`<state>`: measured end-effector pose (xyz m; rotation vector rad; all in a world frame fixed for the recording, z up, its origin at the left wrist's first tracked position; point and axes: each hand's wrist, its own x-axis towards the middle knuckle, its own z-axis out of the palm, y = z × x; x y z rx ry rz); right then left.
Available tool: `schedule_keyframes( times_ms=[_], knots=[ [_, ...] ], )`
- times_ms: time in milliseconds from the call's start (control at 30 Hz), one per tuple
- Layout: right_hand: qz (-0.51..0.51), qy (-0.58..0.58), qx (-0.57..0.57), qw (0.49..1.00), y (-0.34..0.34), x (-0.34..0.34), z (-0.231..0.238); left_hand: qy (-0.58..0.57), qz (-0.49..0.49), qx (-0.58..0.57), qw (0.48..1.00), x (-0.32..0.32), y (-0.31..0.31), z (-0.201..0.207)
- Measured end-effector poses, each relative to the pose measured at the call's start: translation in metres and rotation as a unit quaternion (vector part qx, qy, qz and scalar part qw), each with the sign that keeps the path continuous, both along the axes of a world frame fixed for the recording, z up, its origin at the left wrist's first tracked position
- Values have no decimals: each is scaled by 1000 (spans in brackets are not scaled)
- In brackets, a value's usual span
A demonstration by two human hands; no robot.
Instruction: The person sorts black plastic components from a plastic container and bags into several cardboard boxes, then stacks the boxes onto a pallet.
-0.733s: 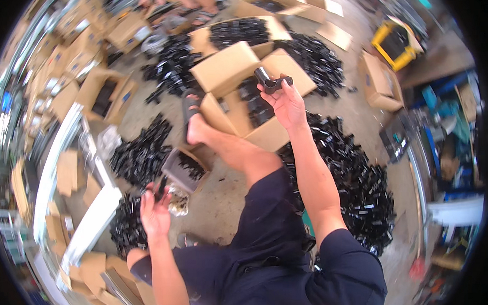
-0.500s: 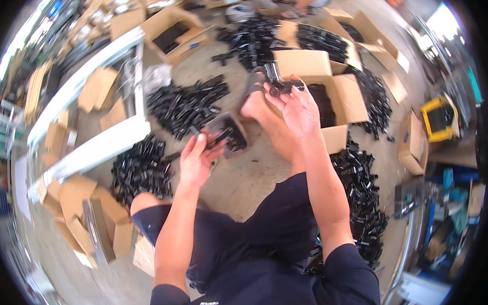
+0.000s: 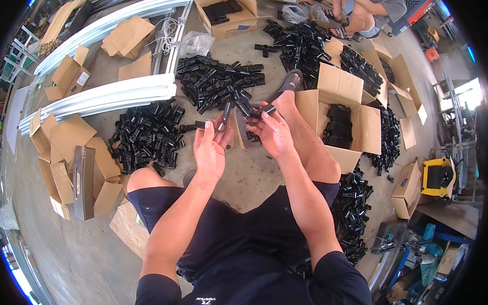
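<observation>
While both hands are holding black fittings close together, heaps of similar parts are lying around on the floor (image 3: 86, 249).

The left hand (image 3: 210, 149) is gripping one tubular black fitting (image 3: 225, 114) between thumb and fingers, palm partly turned up, and the right hand (image 3: 274, 133) is pinching another black fitting (image 3: 244, 104) just beside it; whether the two pieces are touching, I cannot tell. Beyond the hands, a far black pile (image 3: 220, 80) is spreading, with a left pile (image 3: 146, 135) lying near the left forearm and a right pile (image 3: 352, 216) lying beside the right leg. On the right, a cardboard box (image 3: 339, 83) is standing with its flaps up, holding black parts. White metal profiles (image 3: 105, 99) are lying at far left, and another person (image 3: 376, 12) is sitting at far right.
</observation>
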<state>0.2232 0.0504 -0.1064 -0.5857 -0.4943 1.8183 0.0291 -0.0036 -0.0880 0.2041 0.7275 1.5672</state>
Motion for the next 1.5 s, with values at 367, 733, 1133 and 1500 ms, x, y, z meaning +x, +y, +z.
schedule_keyframes(
  times_ms=[367,733,1133,1500],
  knots=[
    [-4,21,-27,999,-3,0,-1,-7,41,18,999,13,-6,-1],
    [49,13,21,998,-7,-5,9,43,16,-9,999,20,-3,-13],
    [19,-140,79,987,-23,-8,34,170,-104,-1,980,25,2,-17],
    [-38,-148,86,984,-26,0,23,148,-154,45,976,27,9,-20]
  ],
)
